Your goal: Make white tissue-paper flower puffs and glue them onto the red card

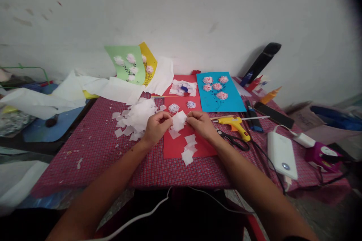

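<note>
Between my two hands is a small stack of white tissue paper squares (179,121), held above a red sheet of card (174,148). My left hand (158,125) pinches its left edge, and my right hand (200,122) pinches the right edge. Just beyond them, two paper flowers with speckled tips, one a white flower (173,108) and one a bluish flower (191,104), rest on the card. Nearer to me a few loose tissue squares (189,150) overlap the card. A big heap of cut tissue squares (138,116) lies beside my left hand.
Right of the card lie a yellow glue gun (234,125), black-handled scissors (233,140) and a white power bank (282,154) with cables. A blue card with pink flowers (220,92) is behind. Green card (127,64) leans on the wall; tissue strips (121,89) stretch left.
</note>
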A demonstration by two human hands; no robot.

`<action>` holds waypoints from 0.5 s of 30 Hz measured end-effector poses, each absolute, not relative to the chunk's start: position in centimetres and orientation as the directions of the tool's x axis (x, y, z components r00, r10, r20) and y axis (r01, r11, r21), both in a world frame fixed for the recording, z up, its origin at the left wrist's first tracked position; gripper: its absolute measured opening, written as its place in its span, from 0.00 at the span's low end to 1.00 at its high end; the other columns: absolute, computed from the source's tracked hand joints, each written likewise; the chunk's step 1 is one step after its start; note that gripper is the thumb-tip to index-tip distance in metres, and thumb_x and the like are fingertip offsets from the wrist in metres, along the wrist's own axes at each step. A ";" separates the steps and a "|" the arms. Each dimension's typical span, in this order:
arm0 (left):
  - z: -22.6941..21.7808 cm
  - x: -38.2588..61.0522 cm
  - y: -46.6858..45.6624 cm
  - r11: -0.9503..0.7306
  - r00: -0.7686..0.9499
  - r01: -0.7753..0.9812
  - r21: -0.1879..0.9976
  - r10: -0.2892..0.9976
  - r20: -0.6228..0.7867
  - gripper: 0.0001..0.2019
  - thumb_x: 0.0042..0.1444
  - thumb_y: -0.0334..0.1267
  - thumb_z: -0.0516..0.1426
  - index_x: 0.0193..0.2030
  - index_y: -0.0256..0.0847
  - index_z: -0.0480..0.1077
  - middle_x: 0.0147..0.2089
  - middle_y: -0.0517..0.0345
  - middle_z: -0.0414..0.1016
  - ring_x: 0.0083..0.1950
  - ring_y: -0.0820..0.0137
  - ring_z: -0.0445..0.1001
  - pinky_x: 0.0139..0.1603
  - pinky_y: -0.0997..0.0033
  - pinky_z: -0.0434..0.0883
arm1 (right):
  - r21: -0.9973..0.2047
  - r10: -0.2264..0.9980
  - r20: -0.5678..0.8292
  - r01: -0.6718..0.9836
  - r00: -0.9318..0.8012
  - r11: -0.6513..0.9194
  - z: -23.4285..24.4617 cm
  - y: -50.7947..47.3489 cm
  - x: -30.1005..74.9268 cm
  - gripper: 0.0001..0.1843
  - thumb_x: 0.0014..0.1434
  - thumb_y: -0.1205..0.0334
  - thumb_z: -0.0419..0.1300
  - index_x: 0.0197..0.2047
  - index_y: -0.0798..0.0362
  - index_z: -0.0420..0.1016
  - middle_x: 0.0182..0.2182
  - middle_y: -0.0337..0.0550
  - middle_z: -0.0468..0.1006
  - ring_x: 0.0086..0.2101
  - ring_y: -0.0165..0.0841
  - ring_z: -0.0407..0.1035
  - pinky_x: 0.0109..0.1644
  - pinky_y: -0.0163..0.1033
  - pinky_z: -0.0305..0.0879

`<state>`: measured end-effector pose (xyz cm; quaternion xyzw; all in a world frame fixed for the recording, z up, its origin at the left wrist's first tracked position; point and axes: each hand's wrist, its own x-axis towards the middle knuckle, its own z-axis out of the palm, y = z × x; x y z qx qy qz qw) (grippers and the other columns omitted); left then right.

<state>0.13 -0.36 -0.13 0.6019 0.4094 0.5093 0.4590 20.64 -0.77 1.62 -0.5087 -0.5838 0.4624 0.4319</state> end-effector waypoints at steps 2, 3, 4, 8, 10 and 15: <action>-0.2 0.0 -0.2 -0.196 0.122 -0.025 0.980 0.973 0.198 0.05 0.56 0.35 0.60 0.30 0.40 0.70 0.27 0.60 0.73 0.26 0.74 0.70 0.30 0.72 0.69 | -0.979 0.997 0.044 0.195 -0.066 0.056 1.4 -0.5 20.8 0.11 0.51 0.60 0.60 0.21 0.51 0.66 0.18 0.34 0.63 0.22 0.28 0.54 0.26 0.36 0.50; -0.2 0.0 -0.1 -0.186 0.109 -0.029 0.982 0.976 0.188 0.05 0.56 0.35 0.59 0.30 0.40 0.69 0.26 0.60 0.73 0.25 0.73 0.70 0.30 0.72 0.69 | -0.978 0.998 0.049 0.202 -0.044 0.057 1.3 -0.3 21.0 0.10 0.51 0.60 0.60 0.21 0.51 0.66 0.18 0.34 0.64 0.22 0.28 0.55 0.26 0.36 0.51; -0.1 -0.2 0.0 -0.195 0.093 -0.009 0.981 0.976 0.195 0.05 0.56 0.35 0.59 0.30 0.40 0.69 0.26 0.60 0.73 0.25 0.73 0.70 0.29 0.72 0.69 | -0.975 0.998 0.052 0.213 -0.025 0.057 1.3 -0.2 21.1 0.10 0.50 0.60 0.60 0.21 0.51 0.67 0.18 0.35 0.65 0.22 0.28 0.56 0.26 0.36 0.51; 0.1 -0.7 0.2 -0.459 0.114 0.370 0.808 0.885 0.451 0.05 0.56 0.31 0.58 0.29 0.41 0.69 0.33 0.56 0.75 0.34 0.69 0.72 0.35 0.70 0.70 | -0.972 0.998 0.056 0.231 0.016 0.051 1.3 0.2 21.6 0.09 0.52 0.61 0.59 0.21 0.51 0.68 0.17 0.35 0.67 0.21 0.29 0.57 0.26 0.37 0.52; 0.1 -0.8 0.1 -0.608 0.288 0.565 0.558 0.778 0.558 0.04 0.57 0.30 0.57 0.32 0.41 0.71 0.39 0.52 0.76 0.40 0.66 0.74 0.41 0.67 0.71 | -0.974 0.998 0.065 0.217 0.012 0.061 1.4 0.3 21.7 0.10 0.52 0.61 0.59 0.21 0.50 0.68 0.17 0.35 0.67 0.21 0.29 0.57 0.26 0.37 0.51; -0.7 -1.1 0.2 -0.724 0.584 0.662 0.196 0.661 0.472 0.08 0.63 0.32 0.55 0.41 0.40 0.76 0.44 0.48 0.76 0.45 0.63 0.75 0.47 0.63 0.73 | -0.977 0.997 0.069 0.201 -0.042 0.076 1.6 0.1 21.5 0.11 0.53 0.61 0.59 0.21 0.51 0.67 0.17 0.34 0.67 0.21 0.28 0.57 0.27 0.37 0.52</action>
